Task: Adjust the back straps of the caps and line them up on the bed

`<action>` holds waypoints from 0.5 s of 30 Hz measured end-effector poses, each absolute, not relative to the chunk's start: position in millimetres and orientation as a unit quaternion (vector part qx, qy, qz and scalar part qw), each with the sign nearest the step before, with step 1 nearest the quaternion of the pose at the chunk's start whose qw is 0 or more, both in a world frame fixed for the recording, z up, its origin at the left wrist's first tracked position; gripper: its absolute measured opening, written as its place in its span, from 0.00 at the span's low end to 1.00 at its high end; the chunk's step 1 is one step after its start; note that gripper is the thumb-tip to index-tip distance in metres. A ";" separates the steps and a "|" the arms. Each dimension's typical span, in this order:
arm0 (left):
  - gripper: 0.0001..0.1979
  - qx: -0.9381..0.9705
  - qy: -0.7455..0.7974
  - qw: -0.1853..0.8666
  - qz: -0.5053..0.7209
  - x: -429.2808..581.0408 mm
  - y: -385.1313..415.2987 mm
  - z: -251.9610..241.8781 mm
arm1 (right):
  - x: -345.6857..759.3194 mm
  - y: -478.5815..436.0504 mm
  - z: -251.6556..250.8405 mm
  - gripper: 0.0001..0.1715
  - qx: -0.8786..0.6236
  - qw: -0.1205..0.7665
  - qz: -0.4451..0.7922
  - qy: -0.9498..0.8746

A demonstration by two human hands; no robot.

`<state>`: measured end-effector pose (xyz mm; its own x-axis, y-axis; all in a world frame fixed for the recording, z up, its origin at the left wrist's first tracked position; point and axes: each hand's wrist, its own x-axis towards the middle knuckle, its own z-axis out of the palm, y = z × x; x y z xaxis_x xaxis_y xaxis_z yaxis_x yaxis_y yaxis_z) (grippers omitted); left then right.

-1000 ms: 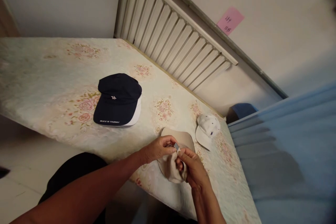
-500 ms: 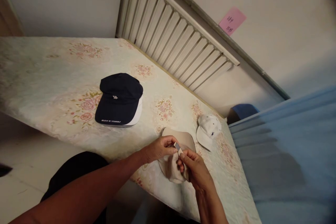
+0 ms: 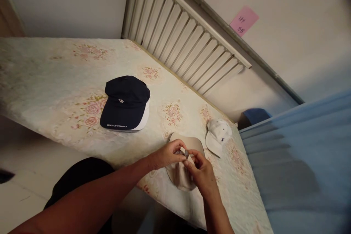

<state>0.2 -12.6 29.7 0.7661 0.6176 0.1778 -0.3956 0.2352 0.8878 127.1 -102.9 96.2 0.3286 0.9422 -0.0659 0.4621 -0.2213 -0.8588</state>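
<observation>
A beige cap (image 3: 179, 178) lies on the floral cloth under both hands, its brim pointing away from me. Between my fingertips is the cap's back strap (image 3: 186, 153), with a grey patch showing on it. My left hand (image 3: 168, 155) pinches the strap from the left, thumb against fingers. From the right, my right hand (image 3: 201, 171) grips it between thumb and forefinger, its other fingers curled. Whether the strap's two ends are joined cannot be made out. Part of the cap is hidden behind my hands.
A navy cap (image 3: 124, 102) with a white side lies left on the cloth-covered table (image 3: 153, 95). A white cap (image 3: 218, 135) sits to the right. Behind the table runs a radiator (image 3: 181, 29). A blue curtain (image 3: 301, 161) hangs at the right, and a pink note (image 3: 244, 21) is on the wall.
My right fingers have shifted upward and closer to my left fingertips at the strap. The grey patch, flat and plainly visible before, is now partly covered and looks bent.
</observation>
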 end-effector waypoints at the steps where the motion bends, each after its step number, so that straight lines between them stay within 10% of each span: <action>1: 0.13 0.528 0.105 0.780 0.318 -0.2 -12.5 30.2 | 126.0 -103.4 96.5 0.16 -0.725 0.371 0.271 -0.513; 15: 0.15 0.659 0.119 0.683 0.292 -26.1 -0.2 50.8 | 123.0 -105.1 98.9 0.09 -0.732 0.310 0.184 -0.578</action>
<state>-26.1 -0.2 50.8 0.8010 0.5561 0.2217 -0.2413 -0.0390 0.9697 123.0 -105.1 98.9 0.2635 0.9605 0.0893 0.7316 -0.1387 -0.6675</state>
